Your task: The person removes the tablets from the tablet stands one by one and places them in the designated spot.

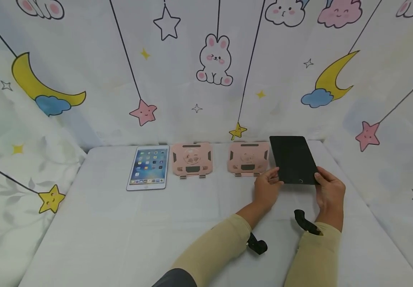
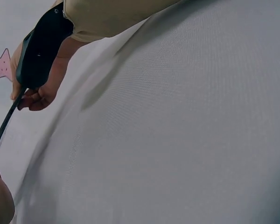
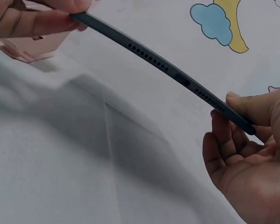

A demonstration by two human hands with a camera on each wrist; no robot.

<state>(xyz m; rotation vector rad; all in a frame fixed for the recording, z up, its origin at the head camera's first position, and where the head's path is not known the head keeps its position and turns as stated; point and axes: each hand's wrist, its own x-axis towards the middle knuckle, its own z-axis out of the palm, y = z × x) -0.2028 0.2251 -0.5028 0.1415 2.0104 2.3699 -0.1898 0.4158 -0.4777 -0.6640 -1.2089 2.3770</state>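
A dark tablet (image 1: 294,159) with a black screen is held raised and tilted over the right side of the table. My left hand (image 1: 266,189) pinches its lower left corner, and my right hand (image 1: 330,191) grips the lower right corner, thumb on the screen face. Seen edge-on in the right wrist view, the tablet (image 3: 177,77) shows speaker holes and a port between the two hands. Just left of it lies a pink tablet case (image 1: 248,157). The left wrist view catches only part of the left hand (image 2: 0,200), at its lower left edge.
A second pink case (image 1: 192,159) lies farther left along the table's back edge. Beside it rests a white tablet (image 1: 148,166) with a lit screen of app icons. A white cloth (image 1: 120,239) covers the table, and a patterned curtain (image 1: 184,79) hangs behind.
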